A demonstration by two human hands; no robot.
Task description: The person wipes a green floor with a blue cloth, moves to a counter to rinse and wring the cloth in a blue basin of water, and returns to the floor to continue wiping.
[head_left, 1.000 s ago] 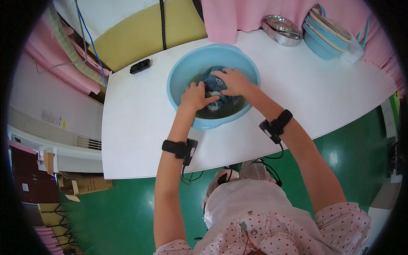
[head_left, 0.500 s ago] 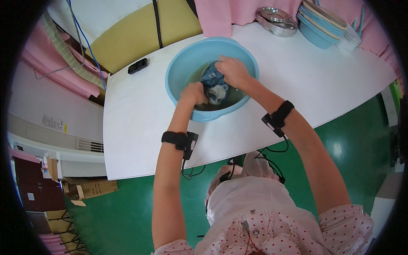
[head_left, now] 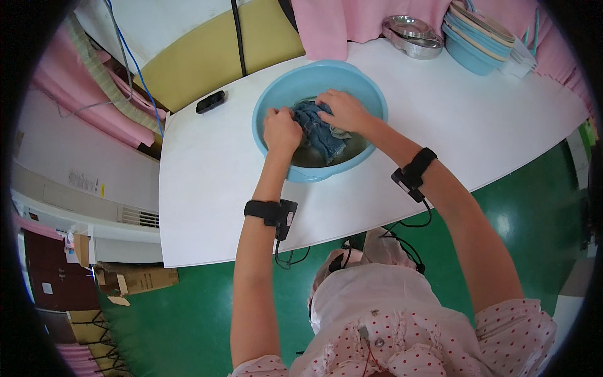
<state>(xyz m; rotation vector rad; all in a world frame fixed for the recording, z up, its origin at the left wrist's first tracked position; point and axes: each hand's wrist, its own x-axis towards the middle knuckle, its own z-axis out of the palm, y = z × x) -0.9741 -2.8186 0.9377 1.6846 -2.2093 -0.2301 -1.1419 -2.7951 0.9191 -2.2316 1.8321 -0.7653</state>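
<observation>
Seemingly midway: wet, crumpled blue fabric [head_left: 325, 139], not lifted from the round light-blue plastic basin [head_left: 320, 70], lies between curled left hand [head_left: 282, 131] and bent right hand [head_left: 345, 113]; their grip is unclear.

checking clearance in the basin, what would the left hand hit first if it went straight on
Pointing away from the body, the left hand would probably first meet the far-left inner wall of the light-blue wash basin; how deep the fingers sit is unclear.

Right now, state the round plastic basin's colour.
Round plastic basin: light blue, best seen in the head view.
</observation>
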